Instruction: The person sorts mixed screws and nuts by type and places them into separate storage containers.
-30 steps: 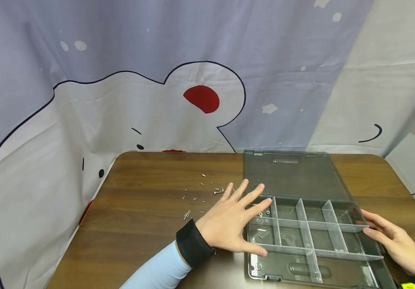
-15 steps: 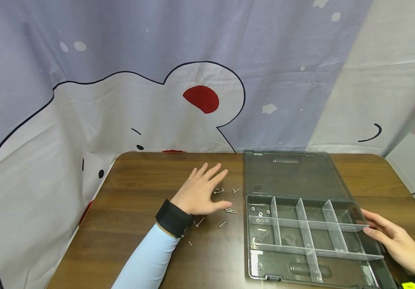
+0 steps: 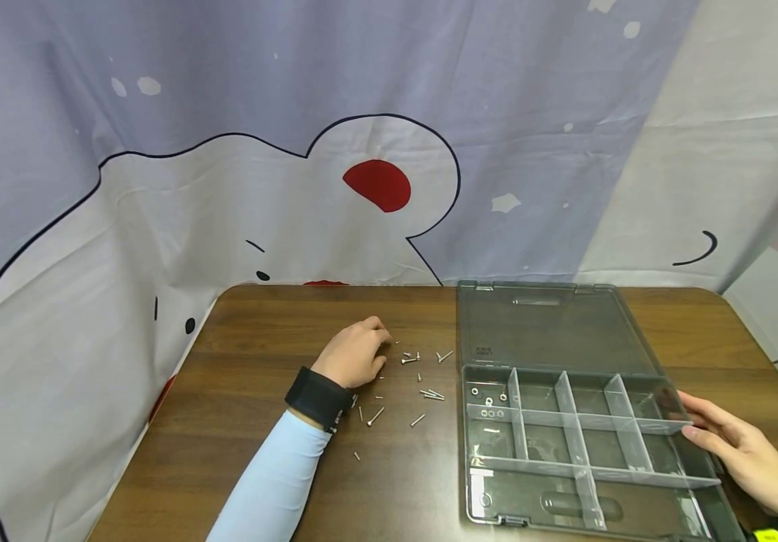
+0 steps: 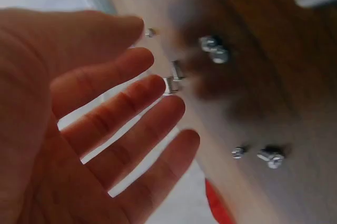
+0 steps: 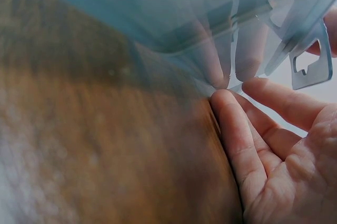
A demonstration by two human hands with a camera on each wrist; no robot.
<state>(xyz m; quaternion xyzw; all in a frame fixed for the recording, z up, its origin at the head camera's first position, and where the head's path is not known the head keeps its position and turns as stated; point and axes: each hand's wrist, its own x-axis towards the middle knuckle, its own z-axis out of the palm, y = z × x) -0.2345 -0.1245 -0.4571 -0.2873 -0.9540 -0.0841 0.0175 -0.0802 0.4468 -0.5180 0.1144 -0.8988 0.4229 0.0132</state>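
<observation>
My left hand hovers low over the table's left part, fingertips near several small silver screws. In the left wrist view its fingers are loosely bent and apart, with nothing between them; screws lie beyond the fingertips. To the right stands a grey see-through organizer box, split by clear dividers. Its back-left compartment contains several small nuts; one behind it has a short screw-like piece. Against the box's right wall rest the fingertips of my right hand, fingers fairly straight.
The box's lid lies folded back toward the curtain. Longer screws are scattered between my left forearm and the box. The wooden table ends at the curtain behind. A latch hangs by the right hand.
My left hand has moved left from above the box's left compartments to over the screws, its spread fingers now drawn in and bent downward. The right hand and the box stay put.
</observation>
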